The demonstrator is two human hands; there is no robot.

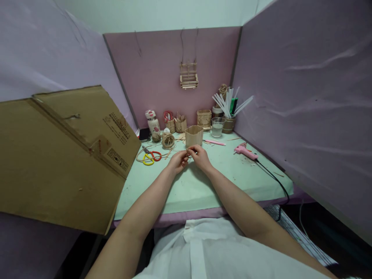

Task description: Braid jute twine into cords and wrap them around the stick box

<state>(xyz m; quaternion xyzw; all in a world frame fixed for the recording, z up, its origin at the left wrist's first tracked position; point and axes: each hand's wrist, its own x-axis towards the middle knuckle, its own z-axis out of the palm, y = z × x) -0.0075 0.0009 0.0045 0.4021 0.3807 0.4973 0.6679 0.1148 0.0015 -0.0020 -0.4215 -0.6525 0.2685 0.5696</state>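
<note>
My left hand [178, 161] and my right hand [199, 157] meet over the middle of the table. Both have their fingers pinched together on thin brown twine [162, 156], which trails off to the left; the part between the fingertips is too small to make out fully. Just beyond my hands stands a holder made of wooden sticks [193, 136]. To the left lie scissors [151, 157] with one yellow and one red handle, near a ball of twine [167, 140].
A pink glue gun [246, 151] with a black cord rests at the right. Along the back stand a cup of water [217, 127], a pot of white glue sticks [229, 124] and a jar [152, 122]. A large cardboard sheet [66, 155] leans over the left side.
</note>
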